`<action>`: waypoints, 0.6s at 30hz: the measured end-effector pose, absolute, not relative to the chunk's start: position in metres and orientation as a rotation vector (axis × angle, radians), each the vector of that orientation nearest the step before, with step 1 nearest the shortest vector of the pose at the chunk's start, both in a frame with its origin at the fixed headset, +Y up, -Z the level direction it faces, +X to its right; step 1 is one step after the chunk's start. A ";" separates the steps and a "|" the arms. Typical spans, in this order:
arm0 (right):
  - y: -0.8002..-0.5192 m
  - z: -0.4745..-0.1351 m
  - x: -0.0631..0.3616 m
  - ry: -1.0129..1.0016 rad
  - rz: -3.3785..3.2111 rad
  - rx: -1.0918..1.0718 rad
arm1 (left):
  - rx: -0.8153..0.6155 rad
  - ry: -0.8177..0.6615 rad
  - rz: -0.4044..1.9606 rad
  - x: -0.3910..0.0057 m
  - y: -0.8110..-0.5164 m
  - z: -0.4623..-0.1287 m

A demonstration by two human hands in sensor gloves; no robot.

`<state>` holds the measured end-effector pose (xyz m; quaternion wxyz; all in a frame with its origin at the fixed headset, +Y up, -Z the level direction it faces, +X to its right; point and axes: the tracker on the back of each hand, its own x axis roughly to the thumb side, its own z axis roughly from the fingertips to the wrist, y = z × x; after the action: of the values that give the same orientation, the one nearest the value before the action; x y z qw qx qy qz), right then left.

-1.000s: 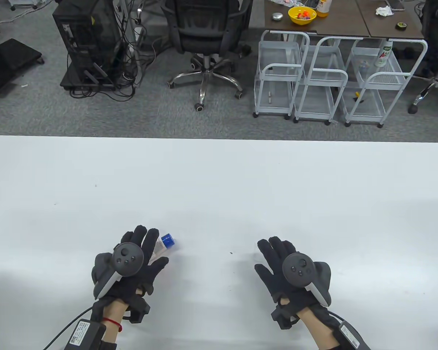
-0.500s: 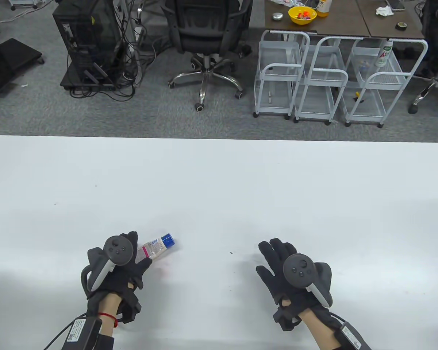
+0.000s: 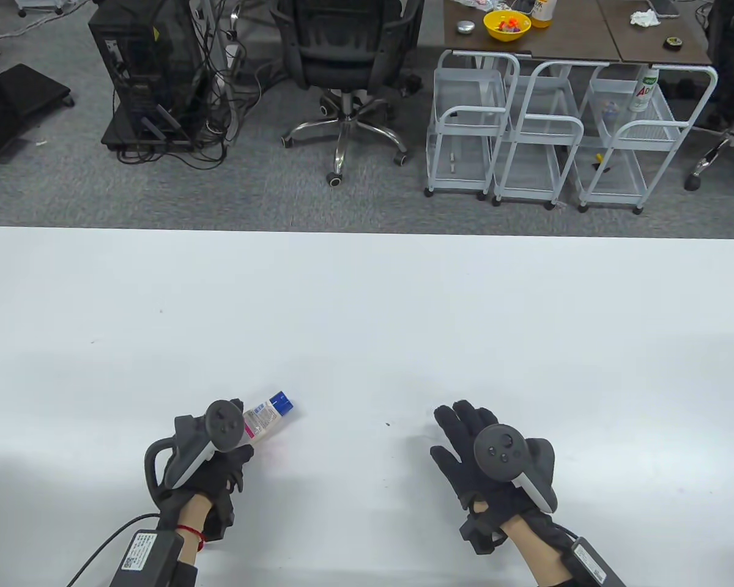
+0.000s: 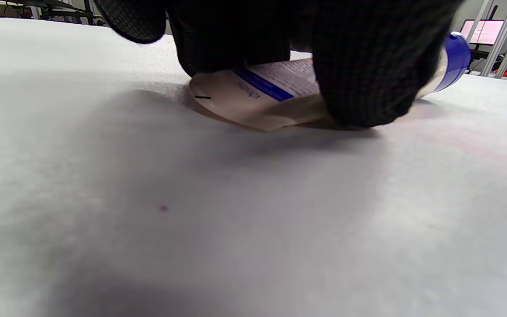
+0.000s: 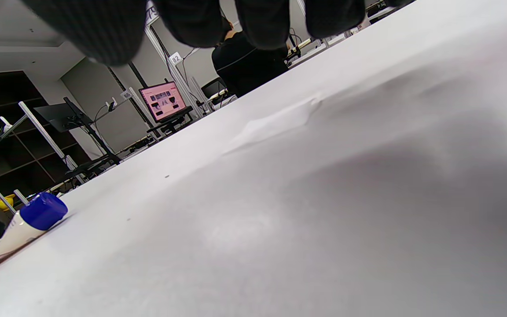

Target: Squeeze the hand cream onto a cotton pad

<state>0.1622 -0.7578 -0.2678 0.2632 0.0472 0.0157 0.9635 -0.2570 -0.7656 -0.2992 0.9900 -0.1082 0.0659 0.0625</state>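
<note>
Left hand [image 3: 211, 455] has its grip around the hand cream tube [image 3: 263, 419], lying near the tabletop's [image 3: 367, 306] front edge; right hand [image 3: 486, 455] rests flat, fingers spread, holding nothing.

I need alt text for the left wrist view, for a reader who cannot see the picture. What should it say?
Close and low over a white table, the black-gloved fingers of the left hand grip a white hand cream tube with blue print, whose flat crimped end touches the table. Its blue cap shows at the right, beyond the fingers.
</note>
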 end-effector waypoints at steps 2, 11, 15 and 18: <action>-0.758 -0.268 0.162 0.047 2.603 0.129 | -0.215 0.129 0.137 -0.256 -0.765 -0.300; -0.753 -0.272 0.156 0.050 2.586 0.127 | -0.258 0.169 0.253 -0.256 -0.758 -0.300; -0.746 -0.263 0.149 0.113 2.360 0.169 | -0.258 0.131 0.369 -0.254 -0.750 -0.295; -0.739 -0.253 0.140 0.136 2.183 0.203 | -0.245 0.052 0.534 -0.246 -0.738 -0.289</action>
<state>0.1400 -0.7391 -0.2532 0.4550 0.0822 0.0552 0.8850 -0.2458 -0.7384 -0.2887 0.9568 -0.1210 0.0254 0.2633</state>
